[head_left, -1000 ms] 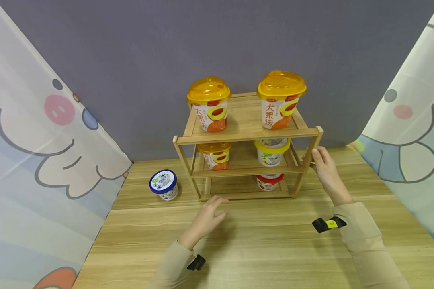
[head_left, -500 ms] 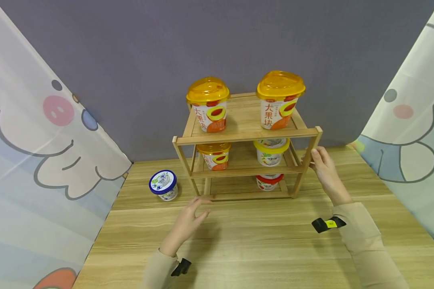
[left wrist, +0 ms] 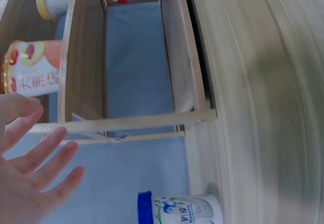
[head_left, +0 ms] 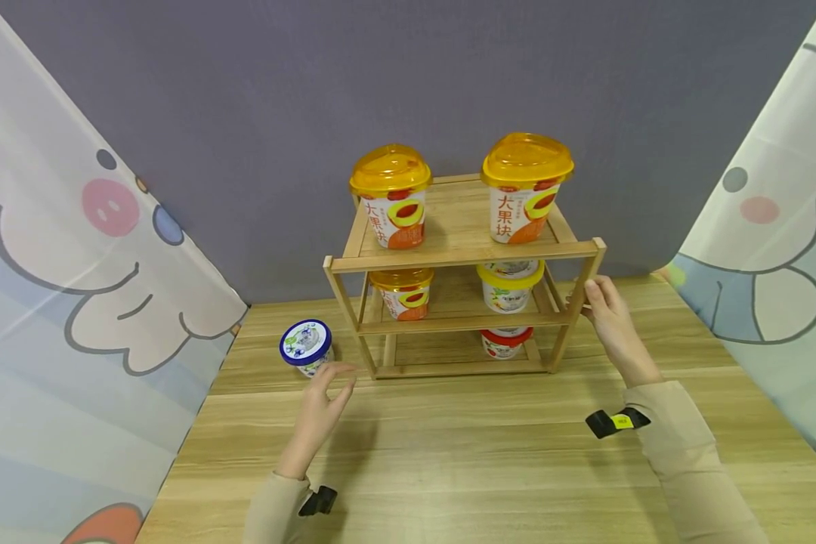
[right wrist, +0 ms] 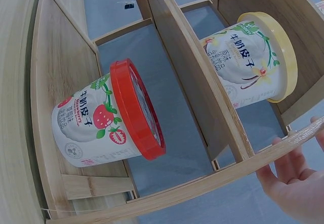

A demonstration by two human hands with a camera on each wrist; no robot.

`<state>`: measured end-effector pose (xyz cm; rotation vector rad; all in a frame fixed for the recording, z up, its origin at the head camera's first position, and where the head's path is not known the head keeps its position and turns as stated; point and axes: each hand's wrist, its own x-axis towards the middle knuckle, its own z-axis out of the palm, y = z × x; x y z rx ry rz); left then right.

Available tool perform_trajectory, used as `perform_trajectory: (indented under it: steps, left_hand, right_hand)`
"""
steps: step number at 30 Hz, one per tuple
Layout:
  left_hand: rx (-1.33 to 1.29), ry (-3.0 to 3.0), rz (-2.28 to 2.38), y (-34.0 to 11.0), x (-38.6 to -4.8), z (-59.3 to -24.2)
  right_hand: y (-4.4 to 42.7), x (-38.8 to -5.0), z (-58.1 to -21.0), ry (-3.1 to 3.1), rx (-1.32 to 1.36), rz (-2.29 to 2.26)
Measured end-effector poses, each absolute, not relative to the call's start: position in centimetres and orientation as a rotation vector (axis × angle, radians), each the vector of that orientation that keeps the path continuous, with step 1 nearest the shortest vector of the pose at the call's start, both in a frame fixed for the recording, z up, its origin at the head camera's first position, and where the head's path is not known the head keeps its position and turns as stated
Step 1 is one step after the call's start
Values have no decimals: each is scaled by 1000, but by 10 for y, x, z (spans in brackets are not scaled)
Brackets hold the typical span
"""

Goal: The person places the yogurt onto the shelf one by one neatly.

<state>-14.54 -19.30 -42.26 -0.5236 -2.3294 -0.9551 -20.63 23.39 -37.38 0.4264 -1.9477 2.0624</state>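
My left hand point(head_left: 318, 408) hovers over the table, fingers spread and loosely bent, holding nothing. Just beyond it stands a white tub with a blue lid point(head_left: 306, 340), its lower front partly covered by the hand. In the left wrist view, that blueberry tub point(left wrist: 190, 210) and the open fingers are apart. My right hand point(head_left: 612, 321) holds the right front post of a three-level wooden rack point(head_left: 462, 263). The right wrist view has its fingers point(right wrist: 286, 165) behind the post and the thumb at the image edge.
On the top level stand two orange-lidded cups, left point(head_left: 401, 215) and right point(head_left: 517, 211). The middle level bears another orange-lidded cup point(head_left: 408, 302) and a yellow-lidded tub point(head_left: 506, 297). A red-lidded strawberry tub point(head_left: 503, 347) sits at the bottom right. A grey wall stands behind.
My left hand has moved left, from in front of the rack to beside the blue-lidded tub. The right hand stays on the post, and the cups and tubs keep their places.
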Motion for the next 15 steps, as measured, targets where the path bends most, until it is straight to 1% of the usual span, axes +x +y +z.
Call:
perform_trajectory:
  steps: [5,15]
  left_hand:
    - [-426,-2246,-922,-202,-154,-428]
    - [-159,-2176,-997,-214,-174,-439]
  right_hand:
    - [234,-207,-375,-1924,429,2082]
    - [234,-206,-374,-1978,411,2035]
